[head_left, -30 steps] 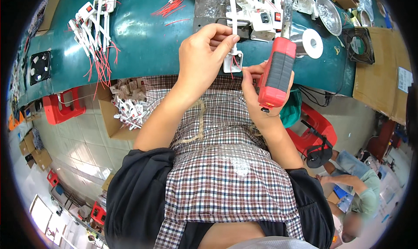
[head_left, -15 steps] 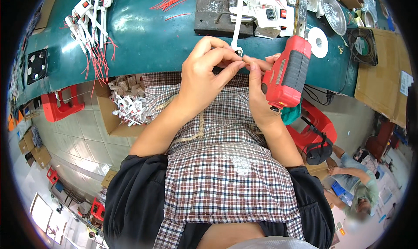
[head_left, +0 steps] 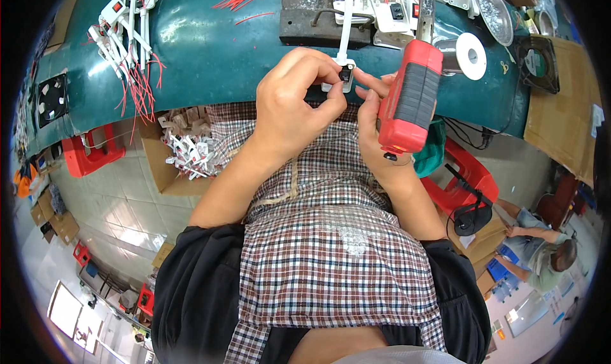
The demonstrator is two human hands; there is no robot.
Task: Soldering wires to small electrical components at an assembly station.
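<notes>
With my left hand [head_left: 296, 103] pinching the small white plastic switch housing [head_left: 344, 76] and my right hand [head_left: 382, 125] gripping the red electric screwdriver [head_left: 409, 100], I should steady the part squarely before driving.

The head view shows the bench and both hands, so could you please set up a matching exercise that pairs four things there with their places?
Things:
1. red power screwdriver
2. small white switch part
3. cardboard box of white parts
4. bundle of red wires

Places:
a. pinched between the fingertips of both hands
b. gripped in the right hand
c. hanging over the front edge of the teal bench, to the person's left
d. below the bench edge, beside the left hand's forearm

Pairs: 1-b, 2-a, 3-d, 4-c
</notes>
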